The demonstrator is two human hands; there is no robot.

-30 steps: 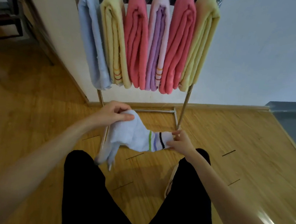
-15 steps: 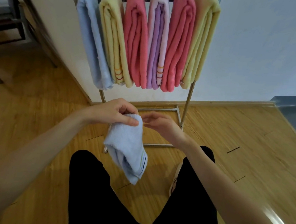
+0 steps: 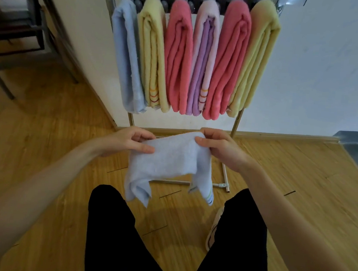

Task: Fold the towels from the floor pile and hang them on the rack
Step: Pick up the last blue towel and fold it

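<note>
Left hand (image 3: 129,141): thumb on top and fingers behind, pinching the left upper corner of the blue towel (image 3: 167,162).
Right hand (image 3: 219,146): fingers curled over the right upper corner of the same towel, thumb pressed on its front.
Blue towel: held in the air between both hands, in front of the rack (image 3: 236,126) and above the floor (image 3: 46,147); folded, its top edge stretched across, two loose ends hanging down, the right end showing coloured stripes.
Rack: holds six folded towels side by side, touching each other.
Rack contents, left to right: light blue (image 3: 126,64), yellow (image 3: 151,59), coral (image 3: 177,57), pink with a purple inner layer (image 3: 202,63), coral (image 3: 227,60), yellow (image 3: 255,60).
Rack top: dark rounded parts, perhaps clips; blurred.
Below: black trousers (image 3: 112,232), one shoe (image 3: 215,229) on the floor.
</note>
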